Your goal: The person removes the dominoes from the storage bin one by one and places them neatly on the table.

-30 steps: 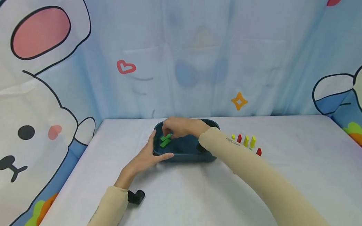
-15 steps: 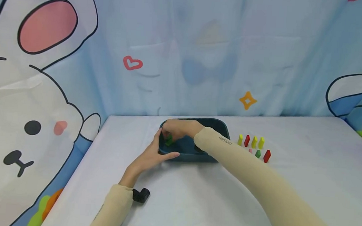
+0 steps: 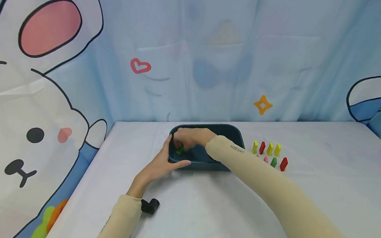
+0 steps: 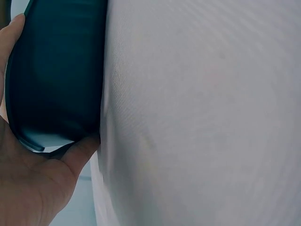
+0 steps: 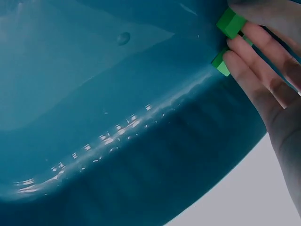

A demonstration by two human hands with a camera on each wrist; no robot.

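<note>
A dark teal plastic basin [image 3: 207, 166] stands on the white cloth-covered table. My left hand [image 3: 158, 165] holds its left end, thumb along the near wall and fingers on the far side; the left wrist view shows the thumb low on the basin's wall [image 4: 56, 70]. Inside the left end, my right hand [image 3: 190, 138] reaches down among green blocks [image 3: 180, 150]. In the right wrist view its thumb and a finger pinch one green block [image 5: 230, 22]. A second green block [image 5: 221, 63] lies by the other fingertips, and part of another green piece shows between the fingers.
Right of the basin, small blocks stand in two rows, including a yellow block [image 3: 277, 149], a red block [image 3: 283, 164] and a green block [image 3: 273, 162]. The right sleeve [image 3: 247, 159] partly covers the nearer row. A patterned curtain [image 3: 213, 62] hangs behind the table.
My right hand has moved left and lower into the basin, covering most of the green blocks seen lying there. My left hand stays on the basin's end. The head view has shifted slightly.
</note>
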